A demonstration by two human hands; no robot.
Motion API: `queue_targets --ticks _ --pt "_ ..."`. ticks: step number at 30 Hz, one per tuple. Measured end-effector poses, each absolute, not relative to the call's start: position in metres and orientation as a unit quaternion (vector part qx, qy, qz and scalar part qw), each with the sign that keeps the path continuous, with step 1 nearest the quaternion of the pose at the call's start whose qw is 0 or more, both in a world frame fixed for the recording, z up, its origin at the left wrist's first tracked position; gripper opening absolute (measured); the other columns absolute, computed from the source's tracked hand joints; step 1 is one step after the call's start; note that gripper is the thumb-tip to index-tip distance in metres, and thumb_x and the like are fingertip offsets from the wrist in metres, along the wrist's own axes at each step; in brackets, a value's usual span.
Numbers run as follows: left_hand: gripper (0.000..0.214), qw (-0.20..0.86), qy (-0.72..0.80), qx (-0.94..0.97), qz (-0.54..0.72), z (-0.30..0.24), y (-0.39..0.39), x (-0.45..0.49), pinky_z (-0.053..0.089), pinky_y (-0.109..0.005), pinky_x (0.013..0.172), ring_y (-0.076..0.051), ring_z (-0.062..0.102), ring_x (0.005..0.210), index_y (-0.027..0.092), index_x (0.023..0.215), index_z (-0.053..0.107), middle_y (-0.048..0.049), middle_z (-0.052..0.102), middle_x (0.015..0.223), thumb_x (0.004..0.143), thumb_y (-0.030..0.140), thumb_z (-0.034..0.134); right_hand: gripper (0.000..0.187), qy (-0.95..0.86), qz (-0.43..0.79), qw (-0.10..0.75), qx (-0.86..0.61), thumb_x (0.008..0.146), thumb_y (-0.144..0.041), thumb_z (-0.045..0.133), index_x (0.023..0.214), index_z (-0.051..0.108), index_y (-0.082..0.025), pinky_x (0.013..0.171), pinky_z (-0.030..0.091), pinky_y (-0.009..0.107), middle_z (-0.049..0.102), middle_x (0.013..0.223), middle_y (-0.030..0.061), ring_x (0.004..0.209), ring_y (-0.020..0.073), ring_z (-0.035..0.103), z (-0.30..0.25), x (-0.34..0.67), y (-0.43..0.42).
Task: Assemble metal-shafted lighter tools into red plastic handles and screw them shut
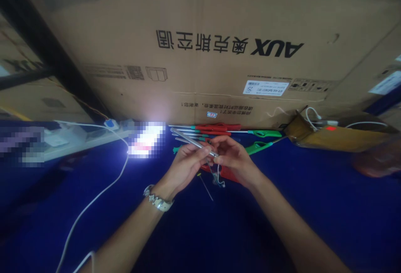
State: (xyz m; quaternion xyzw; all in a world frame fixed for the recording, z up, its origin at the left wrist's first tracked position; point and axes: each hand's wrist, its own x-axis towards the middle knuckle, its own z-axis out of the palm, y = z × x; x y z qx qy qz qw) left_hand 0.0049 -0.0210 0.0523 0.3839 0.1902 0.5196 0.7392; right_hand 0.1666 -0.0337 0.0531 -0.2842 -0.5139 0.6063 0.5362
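Note:
A slim silver metal tube [191,139] slants between my hands, its far end pointing up and left. My left hand [184,164] pinches it between thumb and fingers near the lower end. At that lower end the fingertips of my right hand [234,156] are closed; their exact hold is partly hidden. A thin white wire [219,177] hangs below the fingers. Just beyond lie several red-handled long-nose lighters [219,127] with metal stems. Two green long-nose lighters [266,133] are to the right. A red piece [231,174] is partly covered by my right hand.
A thin pin with a yellow end [205,186] lies on the blue cloth [200,231]. Behind stands a large cardboard box [200,68]. A bright blurred light [147,139] and white cable [94,202] are left. A brown open container [338,137] holds white cables at right.

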Motion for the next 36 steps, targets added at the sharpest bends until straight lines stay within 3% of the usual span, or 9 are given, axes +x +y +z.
queue_targets --ticks 6,9,12,16,20,25,27,30,36 --pt "0.022 0.682 0.269 0.351 0.582 0.050 -0.013 0.008 0.055 -0.020 0.065 -0.010 0.067 0.068 0.016 0.068 0.078 -0.0032 0.075 0.076 0.063 0.032 0.091 0.029 -0.541 0.508 0.569 -0.354 0.081 -0.040 0.073 0.103 0.061 -0.025 0.083 0.052 0.036 0.063 0.094 0.0012 0.087 0.0172 0.063 0.050 0.162 -0.033" --pt "0.022 0.633 0.317 0.338 0.620 0.050 -0.010 0.008 0.056 -0.020 0.068 -0.010 0.067 0.068 0.016 0.070 0.078 -0.0026 0.076 0.075 0.061 0.031 0.092 0.029 -0.629 0.299 0.583 -0.420 0.080 -0.038 0.074 0.097 0.056 -0.024 0.078 0.050 0.036 0.061 0.094 0.0027 0.084 0.0186 0.060 0.045 0.157 -0.037" --pt "0.025 0.596 0.361 0.334 0.635 0.050 -0.008 0.007 0.055 -0.021 0.068 -0.010 0.067 0.066 0.015 0.073 0.078 -0.0031 0.075 0.073 0.060 0.031 0.092 0.025 -0.718 0.057 0.509 -0.471 0.078 -0.032 0.076 0.091 0.057 -0.023 0.080 0.046 0.039 0.062 0.096 0.0054 0.092 0.0230 0.060 0.040 0.149 -0.042" --pt "0.030 0.588 0.381 0.304 0.645 0.050 -0.006 0.004 0.054 -0.021 0.065 -0.011 0.067 0.068 0.014 0.074 0.078 -0.0039 0.075 0.072 0.056 0.032 0.093 0.004 -0.754 -0.060 0.431 -0.492 0.088 -0.024 0.067 0.085 0.065 -0.022 0.079 0.042 0.038 0.066 0.093 0.0050 0.091 0.0228 0.062 0.035 0.144 -0.041" --pt "0.030 0.592 0.387 0.283 0.648 0.051 -0.004 0.003 0.055 -0.022 0.067 -0.011 0.067 0.069 0.013 0.073 0.077 -0.0037 0.074 0.074 0.056 0.032 0.093 0.007 -0.755 -0.053 0.431 -0.492 0.090 -0.021 0.063 0.083 0.065 -0.022 0.077 0.042 0.037 0.069 0.086 0.0036 0.088 0.0225 0.062 0.034 0.147 -0.038" --pt "0.030 0.596 0.397 0.263 0.647 0.055 -0.003 0.001 0.055 -0.022 0.064 -0.009 0.064 0.061 0.012 0.067 0.073 -0.0022 0.072 0.068 0.053 0.027 0.094 0.013 -0.760 -0.018 0.434 -0.483 0.086 -0.035 0.071 0.089 0.064 -0.025 0.081 0.043 0.041 0.071 0.091 0.0049 0.094 0.0264 0.062 0.031 0.147 -0.036" --pt "0.030 0.599 0.400 0.262 0.642 0.056 -0.003 0.001 0.055 -0.022 0.064 -0.009 0.064 0.061 0.012 0.066 0.071 -0.0024 0.072 0.068 0.053 0.026 0.094 0.008 -0.755 -0.001 0.433 -0.492 0.088 -0.032 0.067 0.088 0.063 -0.025 0.081 0.043 0.042 0.070 0.092 0.0051 0.094 0.0262 0.062 0.029 0.146 -0.035" --pt "0.032 0.600 0.399 0.254 0.645 0.056 -0.002 0.000 0.056 -0.023 0.065 -0.011 0.066 0.065 0.011 0.065 0.070 -0.0021 0.071 0.066 0.051 0.026 0.095 0.005 -0.728 0.074 0.477 -0.487 0.090 -0.024 0.063 0.085 0.062 -0.024 0.082 0.046 0.040 0.068 0.089 0.0045 0.092 0.0237 0.063 0.027 0.148 -0.034" --pt "0.031 0.596 0.395 0.252 0.652 0.054 0.002 -0.004 0.055 -0.023 0.063 -0.010 0.065 0.063 0.012 0.065 0.071 -0.0020 0.071 0.067 0.052 0.027 0.095 0.012 -0.629 0.277 0.551 -0.473 0.091 -0.033 0.064 0.088 0.060 -0.022 0.074 0.050 0.033 0.067 0.083 0.0017 0.074 0.0169 0.062 0.025 0.152 -0.031"
